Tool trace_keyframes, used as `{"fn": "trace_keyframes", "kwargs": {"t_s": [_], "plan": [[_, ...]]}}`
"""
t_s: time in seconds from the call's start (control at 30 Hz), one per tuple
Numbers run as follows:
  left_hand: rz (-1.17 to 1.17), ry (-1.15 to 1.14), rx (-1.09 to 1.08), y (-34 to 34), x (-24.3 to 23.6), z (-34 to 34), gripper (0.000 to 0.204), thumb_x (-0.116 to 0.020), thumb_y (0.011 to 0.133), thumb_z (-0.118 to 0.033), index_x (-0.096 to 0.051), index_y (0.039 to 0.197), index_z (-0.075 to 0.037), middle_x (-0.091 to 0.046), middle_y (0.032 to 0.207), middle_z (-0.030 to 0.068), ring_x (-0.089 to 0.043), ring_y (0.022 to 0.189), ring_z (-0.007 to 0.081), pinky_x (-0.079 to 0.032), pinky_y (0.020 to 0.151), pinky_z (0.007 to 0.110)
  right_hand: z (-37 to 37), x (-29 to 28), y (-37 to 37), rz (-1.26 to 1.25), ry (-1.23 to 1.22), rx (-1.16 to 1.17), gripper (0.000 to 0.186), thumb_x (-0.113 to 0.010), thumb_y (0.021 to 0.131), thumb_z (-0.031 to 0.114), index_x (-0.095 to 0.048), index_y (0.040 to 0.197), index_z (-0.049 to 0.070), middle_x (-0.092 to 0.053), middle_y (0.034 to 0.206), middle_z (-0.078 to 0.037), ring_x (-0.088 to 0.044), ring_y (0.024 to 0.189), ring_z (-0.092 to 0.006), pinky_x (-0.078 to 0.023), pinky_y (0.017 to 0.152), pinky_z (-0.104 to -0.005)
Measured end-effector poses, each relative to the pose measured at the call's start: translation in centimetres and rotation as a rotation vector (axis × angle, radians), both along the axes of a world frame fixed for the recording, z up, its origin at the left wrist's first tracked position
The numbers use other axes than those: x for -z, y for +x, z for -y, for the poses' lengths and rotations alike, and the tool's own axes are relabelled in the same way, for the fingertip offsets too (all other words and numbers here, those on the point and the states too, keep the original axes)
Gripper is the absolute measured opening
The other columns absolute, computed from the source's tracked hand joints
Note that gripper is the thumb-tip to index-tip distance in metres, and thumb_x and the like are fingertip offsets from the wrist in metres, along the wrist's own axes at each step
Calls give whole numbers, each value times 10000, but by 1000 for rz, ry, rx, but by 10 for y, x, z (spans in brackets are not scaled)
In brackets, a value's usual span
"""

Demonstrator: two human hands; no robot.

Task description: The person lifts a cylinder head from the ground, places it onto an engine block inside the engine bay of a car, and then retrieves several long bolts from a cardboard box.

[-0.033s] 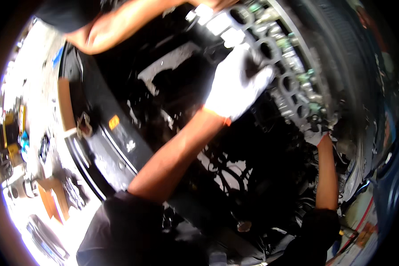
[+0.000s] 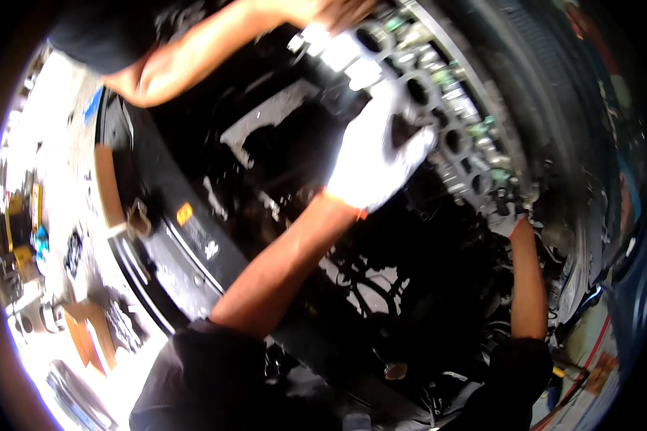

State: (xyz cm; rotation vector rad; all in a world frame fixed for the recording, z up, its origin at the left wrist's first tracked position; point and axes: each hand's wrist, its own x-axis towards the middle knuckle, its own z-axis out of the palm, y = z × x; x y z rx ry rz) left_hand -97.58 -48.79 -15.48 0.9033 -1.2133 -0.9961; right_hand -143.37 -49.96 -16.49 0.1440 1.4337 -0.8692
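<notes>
Two gloved hands at a metal engine part with round openings

In the head view, the metal engine part [image 2: 438, 115] lies slantwise across the upper right of the engine bay, its row of openings uncovered. It is in place among its neighbours; whether it is fastened, and what work is left, the view does not show.

The left hand [image 2: 374, 158], white-gloved, is beside its near edge, thumb apart from the fingers; I cannot tell whether they grip anything. The right hand [image 2: 505, 221] is at its lower end, mostly hidden, so its grip cannot be told.

A co-worker's hand [image 2: 341, 14] is blurred at the top end, its forearm [image 2: 201, 54] crossing the bay. A black panel [image 2: 223, 255] with an orange label [image 2: 185, 213] borders the bay; a cardboard box [image 2: 88, 334] stands beyond. Glare and deep shadow hide details.
</notes>
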Motion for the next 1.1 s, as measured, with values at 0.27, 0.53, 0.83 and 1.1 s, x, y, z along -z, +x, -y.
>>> {"fn": "trace_keyframes", "kwargs": {"t_s": [0.27, 0.53, 0.83, 1.1], "plan": [[-760, 381, 339, -107, -83, -15, 435, -803, 883, -116, -532, 1184, 42, -652, 1051, 103, -630, 880, 123, -551, 779, 259, 20, 8, -33, 132, -77, -161, 721, -542, 839, 790, -672, 1113, 136, -686, 886, -134, -563, 576, -201, -300, 377, -237], [-203, 6, -338, -116, -89, -32, 175, -693, 787, -107, -600, 906, -20, -620, 780, 199, -635, 756, 394, -536, 710, 467, -3, 16, -57, 150, -125, -129, 706, -541, 853, 751, -652, 1130, 111, -676, 888, -124, -558, 585, -193, -302, 383, -238], [1301, -438, -6, -81, -31, -33, 501, -624, 913, -339, -654, 1368, -131, -532, 1509, 104, -371, 1451, 394, -86, 1196, 690, -43, 25, -81, 66, -106, -122, 690, -540, 868, 708, -630, 1150, 84, -666, 890, -113, -552, 595, -184, -303, 391, -240], [984, -470, -72, -105, 13, -13, 432, -584, 923, -355, -709, 1301, -187, -490, 1546, 122, -328, 1477, 357, -87, 1228, 564, -33, 31, -77, 20, -72, -150, 677, -538, 881, 669, -610, 1168, 60, -656, 892, -103, -547, 604, -175, -305, 398, -241]]}}
